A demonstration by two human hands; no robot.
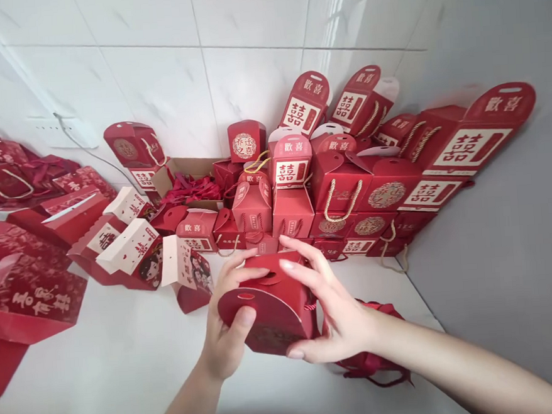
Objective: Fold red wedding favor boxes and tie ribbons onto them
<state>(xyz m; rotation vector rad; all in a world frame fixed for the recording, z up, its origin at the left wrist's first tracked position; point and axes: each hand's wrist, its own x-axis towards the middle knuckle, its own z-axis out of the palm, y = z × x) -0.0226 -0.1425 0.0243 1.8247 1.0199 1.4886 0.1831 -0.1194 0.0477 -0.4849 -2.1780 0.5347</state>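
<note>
Between both hands, over the white table, is a red gift box (278,336) with rounded top flaps and a slot in the near flap. My left hand (230,320) grips its left side, thumb on the near flap by the slot and fingers over the top. My right hand (335,313) is wrapped around the right side, with fingertips at the top and the thumb low on the front. A bit of twisted red cord (310,306) shows beside the right palm. The box's far side and underside are hidden.
Stacked red gift boxes (367,191) with rope handles line the tiled wall (252,76). An open carton (197,167) holds dark red ribbons. Several patterned boxes (132,255) and large red bags (36,293) stand left. Ribbon (379,360) lies behind my right forearm; a grey wall (496,248) bounds the right.
</note>
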